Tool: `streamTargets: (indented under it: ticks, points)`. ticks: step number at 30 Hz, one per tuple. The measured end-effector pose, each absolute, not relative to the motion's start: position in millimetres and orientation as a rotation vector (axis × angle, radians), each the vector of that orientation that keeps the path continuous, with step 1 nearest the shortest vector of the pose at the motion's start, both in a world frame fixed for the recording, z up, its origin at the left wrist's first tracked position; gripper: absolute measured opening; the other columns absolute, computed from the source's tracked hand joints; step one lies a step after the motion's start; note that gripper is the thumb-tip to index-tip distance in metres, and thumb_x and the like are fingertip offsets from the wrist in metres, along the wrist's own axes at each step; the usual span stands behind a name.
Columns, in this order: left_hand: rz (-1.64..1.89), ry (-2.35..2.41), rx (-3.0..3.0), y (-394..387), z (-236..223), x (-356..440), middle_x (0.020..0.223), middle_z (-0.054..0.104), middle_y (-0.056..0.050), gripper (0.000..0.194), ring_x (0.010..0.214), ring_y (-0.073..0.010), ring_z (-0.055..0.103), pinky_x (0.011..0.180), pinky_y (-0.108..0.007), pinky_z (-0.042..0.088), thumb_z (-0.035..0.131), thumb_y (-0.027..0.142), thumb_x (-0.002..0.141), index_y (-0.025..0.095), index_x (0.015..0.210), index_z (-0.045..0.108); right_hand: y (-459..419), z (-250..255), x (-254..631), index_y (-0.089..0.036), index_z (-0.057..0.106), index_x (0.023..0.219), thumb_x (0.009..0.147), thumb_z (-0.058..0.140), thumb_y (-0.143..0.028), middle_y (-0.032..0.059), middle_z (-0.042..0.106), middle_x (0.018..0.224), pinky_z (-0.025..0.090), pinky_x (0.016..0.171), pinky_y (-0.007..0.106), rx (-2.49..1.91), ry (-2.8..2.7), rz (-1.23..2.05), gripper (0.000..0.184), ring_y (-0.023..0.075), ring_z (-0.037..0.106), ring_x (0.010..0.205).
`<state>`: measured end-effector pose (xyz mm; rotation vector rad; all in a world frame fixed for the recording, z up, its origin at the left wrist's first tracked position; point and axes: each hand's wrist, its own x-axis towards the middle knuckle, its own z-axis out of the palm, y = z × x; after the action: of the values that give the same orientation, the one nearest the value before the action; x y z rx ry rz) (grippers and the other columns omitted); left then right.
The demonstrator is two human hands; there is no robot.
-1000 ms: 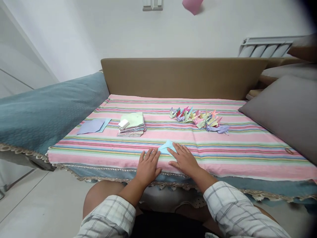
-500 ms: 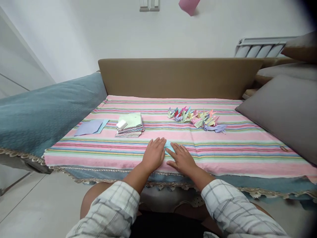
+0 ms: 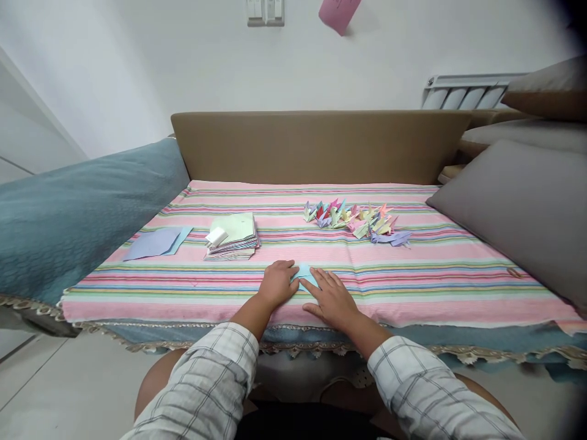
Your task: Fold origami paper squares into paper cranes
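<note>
A small piece of folded light blue paper (image 3: pixel 304 272) lies on the striped cloth, between my two hands. My left hand (image 3: pixel 277 283) is at its left side, with fingers bent and the thumb and fingertips closed on the paper's edge. From the right, my right hand (image 3: pixel 331 296) rests with fingers outstretched, the tips touching the paper's right edge. Part of the paper is covered by my fingers. Beyond it sits a cluster of folded paper cranes (image 3: pixel 358 221) in many colours.
A stack of paper squares (image 3: pixel 235 236) with a small white block (image 3: pixel 216 237) on top stands to the left. Farther left lie a purple sheet (image 3: pixel 153 243) and a blue sheet (image 3: pixel 180 239). Grey cushions (image 3: pixel 513 208) line the right; a small brown item (image 3: pixel 514 272) lies near them.
My left hand's fingers have gone from stretched flat to bent at the paper's edge, uncovering more of it. My right hand stays spread by the paper. The view has shifted slightly.
</note>
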<state>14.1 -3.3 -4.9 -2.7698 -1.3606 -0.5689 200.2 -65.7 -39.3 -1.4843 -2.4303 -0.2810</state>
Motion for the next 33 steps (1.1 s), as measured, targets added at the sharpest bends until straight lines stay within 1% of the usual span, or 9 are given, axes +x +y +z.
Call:
streamTargets:
  ticks: [4, 7, 13, 18, 21, 27, 29, 31, 33]
  points:
    - [-0.598, -1.288, -2.737, -7.4, -4.9, 16.5, 0.119, 0.062, -0.008, 0.027, 0.107, -0.0255, 0.056, 0.092, -0.042, 0.044, 0.056, 0.025, 0.080, 0.021, 0.105, 0.066, -65.8, -38.9, 200.1, -0.031, 0.037, 0.139, 0.084, 0.045, -0.060, 0.0126, 0.034, 0.146, 0.023, 0.107, 0.046, -1.478, -2.431, -0.289, 0.063, 0.0295, 0.031, 0.133]
    - [-0.623, -1.266, -2.745, -7.7, -5.8, 16.2, 0.117, 0.063, -0.009, 0.026, 0.106, -0.0245, 0.057, 0.093, -0.041, 0.044, 0.056, 0.024, 0.081, 0.020, 0.105, 0.066, -65.7, -39.4, 200.2, -0.031, 0.037, 0.139, 0.084, 0.045, -0.060, 0.0124, 0.033, 0.147, 0.023, 0.107, 0.045, -1.482, -2.428, -0.296, 0.062, 0.0291, 0.031, 0.133]
    - [-0.667, -1.355, -2.796, -1.1, -7.3, 14.5, 0.114, 0.066, -0.008, 0.029, 0.105, -0.0242, 0.059, 0.093, -0.040, 0.045, 0.061, 0.028, 0.079, 0.021, 0.106, 0.067, -66.1, -38.2, 199.9, -0.032, 0.037, 0.139, 0.084, 0.047, -0.059, 0.0103, 0.031, 0.148, 0.023, 0.106, 0.046, -1.501, -2.427, -0.293, 0.062, 0.0297, 0.030, 0.133]
    - [-0.695, -1.261, -2.751, -4.1, -8.1, 16.3, 0.108, 0.067, -0.008, 0.020, 0.100, -0.0228, 0.061, 0.090, -0.040, 0.047, 0.053, 0.023, 0.083, 0.020, 0.097, 0.069, -66.4, -34.4, 199.1, -0.032, 0.038, 0.139, 0.084, 0.047, -0.059, 0.0095, 0.032, 0.148, 0.024, 0.105, 0.046, -1.516, -2.434, -0.259, 0.062, 0.0303, 0.031, 0.132]
    - [-0.712, -1.225, -2.730, -7.1, -10.2, 16.7, 0.106, 0.067, -0.009, 0.019, 0.097, -0.0223, 0.061, 0.089, -0.039, 0.048, 0.053, 0.021, 0.084, 0.020, 0.093, 0.069, -66.6, -33.3, 198.5, -0.032, 0.039, 0.138, 0.084, 0.047, -0.059, 0.0092, 0.034, 0.147, 0.024, 0.105, 0.047, -1.527, -2.437, -0.248, 0.062, 0.0304, 0.031, 0.131]
    - [-0.816, -1.296, -2.655, -9.0, -16.5, 16.2, 0.111, 0.066, -0.010, 0.024, 0.100, -0.0238, 0.061, 0.090, -0.040, 0.047, 0.057, 0.022, 0.082, 0.019, 0.103, 0.068, -66.8, -34.6, 197.9, -0.031, 0.039, 0.138, 0.084, 0.049, -0.057, 0.0095, 0.033, 0.147, 0.023, 0.105, 0.046, -1.523, -2.429, -0.260, 0.061, 0.0301, 0.030, 0.132]
    - [-0.841, -1.316, -2.649, -9.1, -17.3, 15.9, 0.113, 0.066, -0.009, 0.021, 0.100, -0.0236, 0.061, 0.090, -0.039, 0.048, 0.058, 0.023, 0.081, 0.019, 0.099, 0.069, -66.8, -34.9, 197.8, -0.031, 0.039, 0.138, 0.084, 0.048, -0.058, 0.0093, 0.033, 0.147, 0.023, 0.106, 0.046, -1.518, -2.423, -0.256, 0.061, 0.0300, 0.030, 0.132]
    - [-0.838, -1.304, -2.660, -9.4, -17.6, 15.4, 0.112, 0.066, -0.009, 0.016, 0.099, -0.0235, 0.061, 0.089, -0.039, 0.048, 0.057, 0.023, 0.082, 0.020, 0.090, 0.071, -66.8, -34.3, 197.5, -0.031, 0.039, 0.138, 0.084, 0.047, -0.059, 0.0086, 0.032, 0.148, 0.023, 0.105, 0.047, -1.516, -2.419, -0.248, 0.061, 0.0306, 0.030, 0.132]
    - [-0.828, -1.283, -2.668, -9.6, -17.9, 14.8, 0.111, 0.066, -0.008, 0.016, 0.098, -0.0233, 0.061, 0.088, -0.039, 0.048, 0.056, 0.022, 0.083, 0.020, 0.085, 0.072, -66.5, -32.8, 197.1, -0.030, 0.040, 0.137, 0.084, 0.046, -0.059, 0.0078, 0.030, 0.149, 0.023, 0.105, 0.048, -1.509, -2.423, -0.247, 0.061, 0.0311, 0.029, 0.132]
